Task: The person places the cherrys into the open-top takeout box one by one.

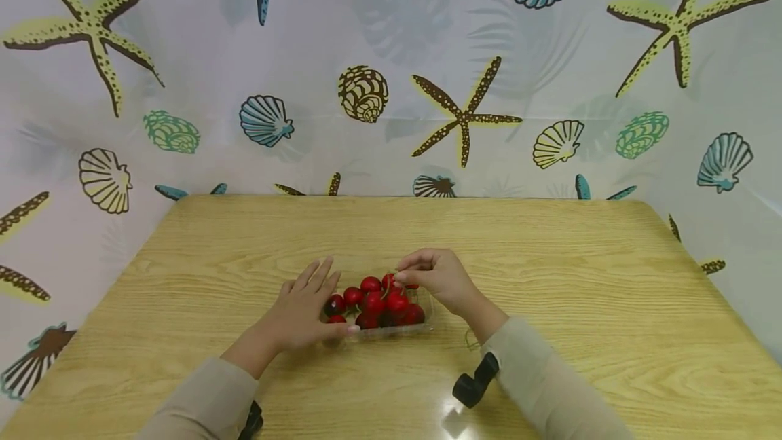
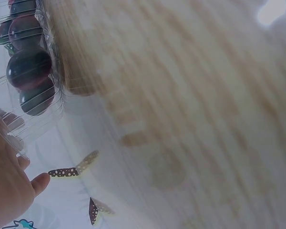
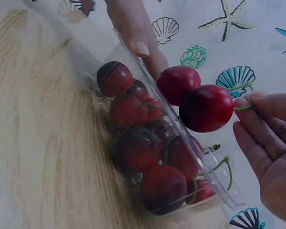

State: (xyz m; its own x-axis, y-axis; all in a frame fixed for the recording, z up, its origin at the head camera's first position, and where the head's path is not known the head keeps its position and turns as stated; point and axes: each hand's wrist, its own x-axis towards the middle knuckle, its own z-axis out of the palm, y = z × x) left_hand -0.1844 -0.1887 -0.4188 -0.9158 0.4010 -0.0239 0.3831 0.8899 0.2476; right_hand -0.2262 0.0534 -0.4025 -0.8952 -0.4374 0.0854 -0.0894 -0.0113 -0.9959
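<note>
A clear plastic box (image 1: pixel 391 333) of red cherries (image 1: pixel 374 304) sits mid-table. My right hand (image 1: pixel 442 284) is over its right side. Between thumb and fingertips it pinches thin green stems; two dark red cherries (image 3: pixel 207 108) hang from them at the box's rim in the right wrist view. My left hand (image 1: pixel 302 311) rests at the box's left end, fingers stretched along the far side and thumb along the near edge. In the left wrist view, part of that hand (image 2: pixel 12 186) shows beside the clear wall, with cherries (image 2: pixel 29 67) behind the plastic.
A thin green loop, like a stem, (image 1: pixel 470 340) lies on the wooden table (image 1: pixel 550 257) near the right wrist. Black wrist mounts (image 1: pixel 476 382) sit by the sleeves. A white cloth with starfish and shells (image 1: pixel 318 148) hangs behind the table.
</note>
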